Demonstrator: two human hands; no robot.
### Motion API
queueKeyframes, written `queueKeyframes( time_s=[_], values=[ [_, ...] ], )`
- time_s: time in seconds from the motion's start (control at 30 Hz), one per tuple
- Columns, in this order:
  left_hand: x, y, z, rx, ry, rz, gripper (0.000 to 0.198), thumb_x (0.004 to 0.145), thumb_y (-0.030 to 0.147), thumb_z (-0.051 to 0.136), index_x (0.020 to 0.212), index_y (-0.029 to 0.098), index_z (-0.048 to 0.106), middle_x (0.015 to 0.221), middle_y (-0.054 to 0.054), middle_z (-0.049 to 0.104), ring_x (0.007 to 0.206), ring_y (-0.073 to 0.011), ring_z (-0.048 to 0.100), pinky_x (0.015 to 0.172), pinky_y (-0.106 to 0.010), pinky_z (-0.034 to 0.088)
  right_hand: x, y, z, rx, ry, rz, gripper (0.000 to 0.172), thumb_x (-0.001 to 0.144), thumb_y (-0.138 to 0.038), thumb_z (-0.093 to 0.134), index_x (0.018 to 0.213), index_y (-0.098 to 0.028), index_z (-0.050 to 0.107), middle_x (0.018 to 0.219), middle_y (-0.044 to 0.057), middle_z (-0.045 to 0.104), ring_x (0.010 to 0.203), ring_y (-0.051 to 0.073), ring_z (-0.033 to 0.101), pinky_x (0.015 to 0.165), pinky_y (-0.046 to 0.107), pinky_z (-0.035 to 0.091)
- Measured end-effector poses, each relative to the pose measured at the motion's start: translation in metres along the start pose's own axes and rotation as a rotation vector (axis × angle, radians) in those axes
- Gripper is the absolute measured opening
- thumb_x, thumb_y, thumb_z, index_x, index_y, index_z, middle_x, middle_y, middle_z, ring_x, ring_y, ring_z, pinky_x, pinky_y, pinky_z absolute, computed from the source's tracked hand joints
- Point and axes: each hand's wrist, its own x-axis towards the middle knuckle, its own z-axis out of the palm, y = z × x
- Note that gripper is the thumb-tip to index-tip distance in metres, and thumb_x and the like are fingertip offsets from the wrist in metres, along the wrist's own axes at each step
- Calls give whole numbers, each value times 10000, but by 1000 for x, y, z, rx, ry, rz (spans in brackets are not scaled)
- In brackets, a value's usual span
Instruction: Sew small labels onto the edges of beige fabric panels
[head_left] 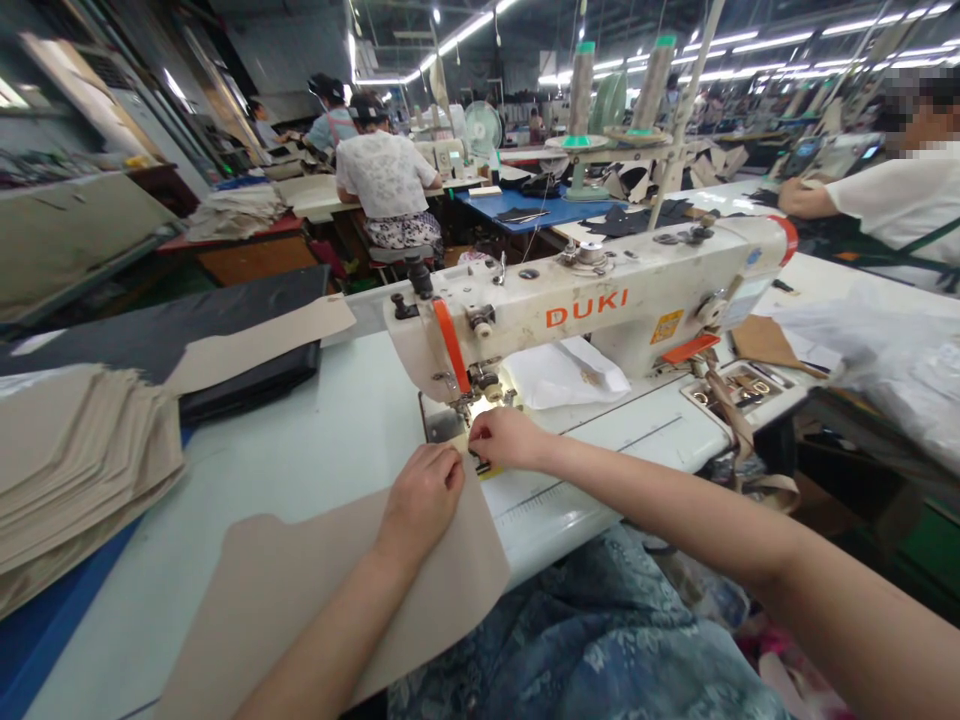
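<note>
Right at the needle now: the right hand (pixel 504 438) is bunched up, fingertips drawn together on the leading corner of the tan fabric piece (pixel 330 600), just in front of the presser foot (pixel 471 402). Whether it is truly pinching the cloth or only pressing it flat, I cannot tell from this angle. The left hand (pixel 421 495) sits just beside it with its fingers curled under, knuckles bearing down on the same edge and pinning it to the sewing table (pixel 322 430). The rest of the piece lies flat and trails back toward the person's lap. This looks like the lining-up step, with the edge being fed in under the lit foot of the DUKI sewing machine (pixel 592 305) and no seam showing yet. The next move would call for a square edge, a flat lie and fingertips clear of the needle. Further out, a stack of cut tan pieces (pixel 75 470) sits at the left, dark fabric (pixel 247 380) lies behind it, and a white sheet (pixel 564 372) is under the machine arm. A co-worker in white (pixel 900 195) sits at the right, well apart.
</note>
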Motion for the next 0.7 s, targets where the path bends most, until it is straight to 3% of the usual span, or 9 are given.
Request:
queueKeyframes(
  time_s=[0.1,0.23,0.33,0.43,0.57,0.7],
  values=[
    [0,0,0,-11,20,-6,187,859,135,414,732,180,544,773,-63,633,747,-205,575,697,-323,489,-24,15,-3,-194,79,-209,139,814,-117,560,886,-153,673,893,69,665,882,196,600,788,287,434],
    [-1,1,1,-11,35,-7,172,862,136,424,755,178,553,791,-62,642,758,-198,581,713,-317,495,-58,39,-4,-653,27,-755,172,915,-162,492,962,-147,657,936,85,628,906,192,535,793,297,422],
    [-1,1,1,-16,37,-11,172,864,134,427,753,178,551,792,-63,641,761,-198,580,716,-319,494,-69,47,-1,-769,19,-959,246,947,-203,455,1150,-162,588,1094,92,593,1011,207,497,874,336,403],
    [-1,1,0,-27,24,-26,190,882,159,419,750,183,554,792,-64,640,763,-200,578,711,-324,493,-65,44,3,-795,32,-1002,245,943,-198,458,1158,-167,571,1210,102,546,1083,211,467,918,359,381],
    [0,0,-2,-44,6,-17,192,898,197,420,770,184,562,808,-61,644,772,-198,582,723,-325,498,-52,34,11,-717,123,-921,213,948,-292,461,955,-144,613,1033,88,615,1012,199,488,902,342,394],
    [0,-1,-1,-42,6,5,205,897,179,409,768,177,568,792,-67,641,762,-199,577,717,-324,499,-43,32,20,-695,172,-905,161,919,-259,512,934,-124,600,978,79,624,946,195,510,885,319,406]
  ],
)
